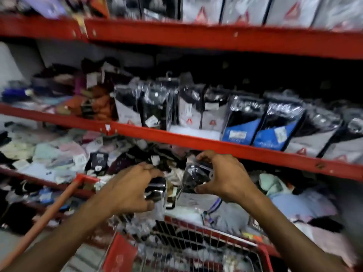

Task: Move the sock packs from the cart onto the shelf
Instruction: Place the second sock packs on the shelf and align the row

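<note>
Above the red wire cart point(196, 240), my left hand point(129, 187) grips a black sock pack in clear plastic point(157, 188). To its right, my right hand point(224, 173) holds a second black sock pack point(196, 173) by its top and lower edge. Both packs hang just below the red middle shelf's front beam point(176, 138). On that shelf a row of sock packs point(216, 110) stands upright, black, grey and blue. More packs lie in the cart, blurred.
The shelf below holds a jumble of loose pastel socks point(59, 152) and folded clothes point(294, 205). An orange-red pole point(49, 214) slants across the lower left. The top shelf carries boxed grey packs point(255, 10). The frame is motion-blurred.
</note>
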A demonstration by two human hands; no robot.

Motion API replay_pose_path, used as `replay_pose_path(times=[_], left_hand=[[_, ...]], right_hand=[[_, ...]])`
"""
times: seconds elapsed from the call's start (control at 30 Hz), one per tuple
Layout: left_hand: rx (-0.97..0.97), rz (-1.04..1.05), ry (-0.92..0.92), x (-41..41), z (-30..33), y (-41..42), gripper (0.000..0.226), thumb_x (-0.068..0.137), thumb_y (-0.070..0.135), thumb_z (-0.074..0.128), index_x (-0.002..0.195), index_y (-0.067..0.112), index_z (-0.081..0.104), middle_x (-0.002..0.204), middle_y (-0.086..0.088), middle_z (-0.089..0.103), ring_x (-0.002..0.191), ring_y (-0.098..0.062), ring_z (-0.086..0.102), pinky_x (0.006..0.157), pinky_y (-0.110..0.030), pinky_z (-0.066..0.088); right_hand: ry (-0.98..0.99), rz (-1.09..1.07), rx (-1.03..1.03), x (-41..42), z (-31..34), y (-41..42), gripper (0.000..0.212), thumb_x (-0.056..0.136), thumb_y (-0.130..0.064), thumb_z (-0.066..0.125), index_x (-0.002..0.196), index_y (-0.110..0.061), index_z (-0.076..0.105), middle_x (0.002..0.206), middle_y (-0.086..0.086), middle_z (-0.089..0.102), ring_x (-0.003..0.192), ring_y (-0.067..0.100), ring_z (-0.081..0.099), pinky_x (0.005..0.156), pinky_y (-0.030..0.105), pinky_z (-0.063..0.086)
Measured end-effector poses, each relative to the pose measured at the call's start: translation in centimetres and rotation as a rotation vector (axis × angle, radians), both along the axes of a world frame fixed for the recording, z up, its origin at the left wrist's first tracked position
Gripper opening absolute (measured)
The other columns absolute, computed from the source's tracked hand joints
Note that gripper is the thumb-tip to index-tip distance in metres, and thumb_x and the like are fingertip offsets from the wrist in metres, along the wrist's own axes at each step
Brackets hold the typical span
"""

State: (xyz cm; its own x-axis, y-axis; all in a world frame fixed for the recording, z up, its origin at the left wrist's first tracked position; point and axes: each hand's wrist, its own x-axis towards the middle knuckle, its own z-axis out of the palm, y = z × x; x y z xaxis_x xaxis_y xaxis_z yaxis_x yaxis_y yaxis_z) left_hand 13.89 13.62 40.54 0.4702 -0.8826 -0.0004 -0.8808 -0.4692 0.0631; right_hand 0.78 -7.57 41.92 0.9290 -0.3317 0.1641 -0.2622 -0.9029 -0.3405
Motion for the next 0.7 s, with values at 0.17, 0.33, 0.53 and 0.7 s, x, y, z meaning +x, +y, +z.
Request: replay_pose_path(times=[0.17, 0.33, 0.53, 0.7], left_hand=[[-0.088, -0.018, -0.151, 0.2, 8.1, -2.5, 0.080, 0.069, 0.043, 0.079, 0.141, 0.026, 0.049, 0.134, 0.005, 0.057, 0.121, -0.018, 0.055, 0.092, -0.030, 0.050], [-0.183, -0.037, -0.222, 1.7, 13.8, -5.9, 0.081, 0.065, 0.044, 0.081, 0.138, 0.024, 0.052, 0.130, 0.002, 0.062, 0.117, -0.022, 0.058, 0.089, -0.034, 0.052], [-0.210, -0.048, -0.229, 4.9, 16.7, -9.2, 0.082, 0.059, 0.046, 0.083, 0.134, 0.027, 0.055, 0.125, -0.001, 0.067, 0.111, -0.024, 0.063, 0.084, -0.042, 0.057], [-0.190, -0.035, -0.258, 6.2, 18.0, -10.9, 0.077, 0.068, 0.042, 0.084, 0.136, 0.024, 0.053, 0.084, 0.006, 0.056, 0.057, -0.009, 0.043, 0.046, -0.023, 0.031]], right_hand=[[-0.167, -0.030, -0.016, 0.4, 7.5, -1.7, 0.078, 0.053, -0.047, 0.089, 0.123, -0.030, 0.059, 0.117, -0.007, 0.071, 0.108, 0.018, 0.065, 0.088, 0.039, 0.055], [-0.286, -0.080, -0.041, 2.1, 13.2, -3.9, 0.077, 0.050, -0.042, 0.091, 0.121, -0.031, 0.062, 0.117, -0.002, 0.072, 0.108, 0.022, 0.065, 0.088, 0.038, 0.054], [-0.283, -0.097, -0.057, 6.3, 16.3, -6.2, 0.077, 0.050, -0.035, 0.093, 0.121, -0.027, 0.063, 0.117, 0.001, 0.070, 0.105, 0.024, 0.066, 0.088, 0.038, 0.056], [-0.163, -0.119, -0.087, 10.1, 16.5, -7.9, 0.079, 0.054, -0.029, 0.093, 0.126, -0.024, 0.060, 0.122, 0.003, 0.067, 0.105, 0.025, 0.065, 0.087, 0.040, 0.057]])
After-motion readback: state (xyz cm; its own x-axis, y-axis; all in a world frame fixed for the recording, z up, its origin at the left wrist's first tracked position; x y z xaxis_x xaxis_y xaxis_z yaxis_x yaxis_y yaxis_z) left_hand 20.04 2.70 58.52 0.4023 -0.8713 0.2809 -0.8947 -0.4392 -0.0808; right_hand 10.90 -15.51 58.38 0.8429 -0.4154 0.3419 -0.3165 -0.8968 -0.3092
